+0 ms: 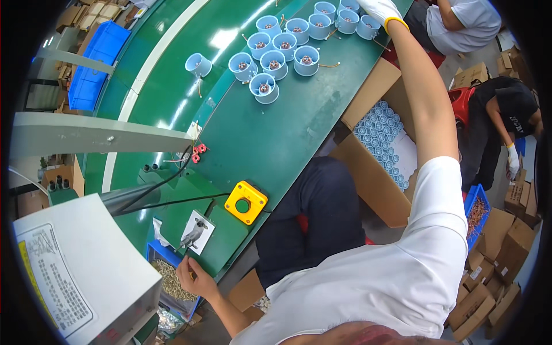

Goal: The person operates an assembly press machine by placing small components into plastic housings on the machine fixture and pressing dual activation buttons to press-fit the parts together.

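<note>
My right arm stretches to the far end of the green table, where my right hand (380, 9), in a white glove with a yellow cuff, is over the light blue round housings (368, 26). The picture's upper edge cuts its fingers off. My bare left hand (196, 280) is low on the left, its fingers curled in at the rim of a blue bin (191, 312) of small brass-coloured parts (172, 280). Whatever those fingers may pinch is too small to make out. Just above that hand sits a grey metal fixture (195, 234) on a white plate.
Several more housings (264, 88) with wires stand on the table (270, 138). A yellow box with a green button (246, 202) is beside the fixture. A white machine head (86, 264) fills the lower left. An open carton (368, 167) holds blue parts. Two people sit at right.
</note>
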The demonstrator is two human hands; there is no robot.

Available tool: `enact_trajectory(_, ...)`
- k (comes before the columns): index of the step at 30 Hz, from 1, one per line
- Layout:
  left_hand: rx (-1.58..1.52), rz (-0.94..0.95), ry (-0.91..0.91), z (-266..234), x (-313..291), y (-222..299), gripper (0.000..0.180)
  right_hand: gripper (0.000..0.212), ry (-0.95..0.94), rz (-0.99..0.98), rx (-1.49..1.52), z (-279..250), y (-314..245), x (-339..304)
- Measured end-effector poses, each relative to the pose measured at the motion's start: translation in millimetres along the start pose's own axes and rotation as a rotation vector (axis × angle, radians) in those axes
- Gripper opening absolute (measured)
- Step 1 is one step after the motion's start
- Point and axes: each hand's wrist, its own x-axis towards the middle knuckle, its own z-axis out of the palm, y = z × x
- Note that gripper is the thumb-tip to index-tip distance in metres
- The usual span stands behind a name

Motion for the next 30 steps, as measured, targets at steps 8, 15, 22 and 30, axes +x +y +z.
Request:
enact_trajectory(8,-0.023,0.024,0.004,-1.1,1.9,0.3,0.012,0.049,-0.091,-0.190,0.088,-0.1,-45.3,-58.6)
enact_trajectory(15,0.003,0.002,0.000,-3.7,-2.0,-1.5,0.011,0.056,-0.309,-0.103,0.318,-46.4,-128.9,-105.1)
enact_trajectory(22,-0.062,0.001,0.014,1.4,-1.3,-3.1,0.011,0.074,-0.315,-0.063,0.015,-24.3,-120.8,-83.4)
enact_trajectory(30,-0.060,-0.021,0.020,0.3,-2.5,-2.2,0.012,0.059,-0.389,-0.267,0.185,-14.4,-136.8,-97.1)
